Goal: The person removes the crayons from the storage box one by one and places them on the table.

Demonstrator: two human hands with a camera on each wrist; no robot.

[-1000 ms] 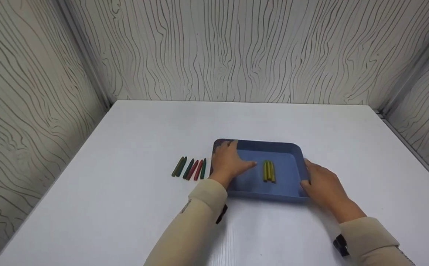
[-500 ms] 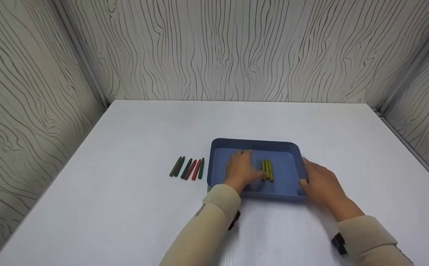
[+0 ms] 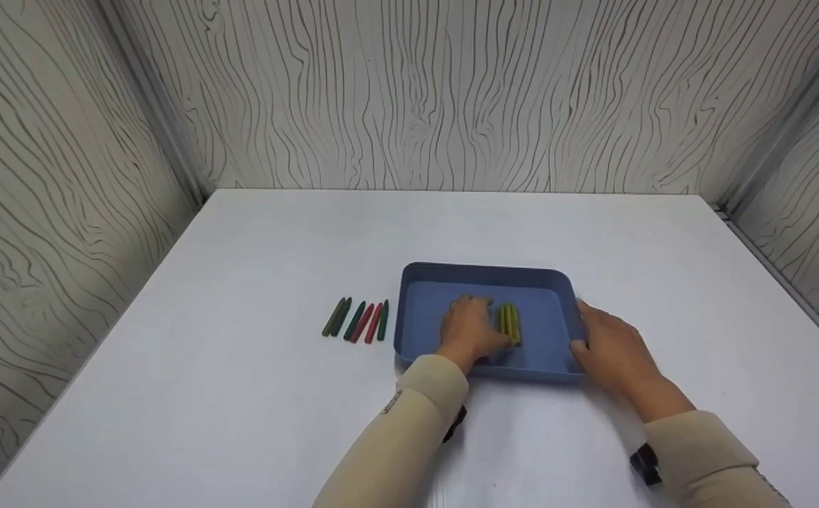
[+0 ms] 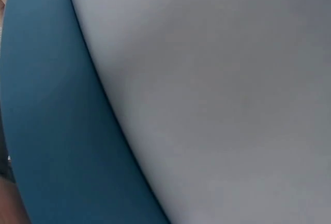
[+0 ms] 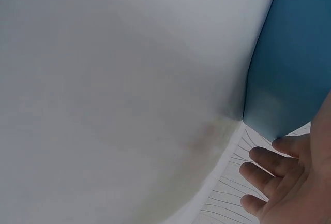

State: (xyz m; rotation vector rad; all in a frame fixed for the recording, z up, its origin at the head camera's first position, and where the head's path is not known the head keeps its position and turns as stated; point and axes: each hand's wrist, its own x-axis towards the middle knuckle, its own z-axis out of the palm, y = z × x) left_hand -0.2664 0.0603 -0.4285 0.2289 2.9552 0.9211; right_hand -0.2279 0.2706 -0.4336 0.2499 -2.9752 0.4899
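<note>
A shallow blue tray (image 3: 437,296) lies on the white table, and several yellow crayons (image 3: 510,324) rest side by side inside it. My left hand (image 3: 469,328) is inside the tray, just left of the yellow crayons, with its thumb by their near ends and its fingers bent downward; its palm side is hidden. At the tray's right wall, my right hand (image 3: 617,349) holds the side, thumb at the rim and fingers along the outside. The right wrist view shows those fingers slightly bent at the tray's corner. The left wrist view shows mostly the tray's outer wall (image 4: 57,105).
Left of the tray, several loose green and red crayons (image 3: 369,322) lie in a slanted row on the white table (image 3: 240,409). Wood-grain-patterned panels (image 3: 423,92) enclose the table at the back and sides.
My left hand has moved right and slightly nearer across the tray, from its left side to beside the yellow crayons, and its fingers have drawn in. The right hand stays at the tray's right wall.
</note>
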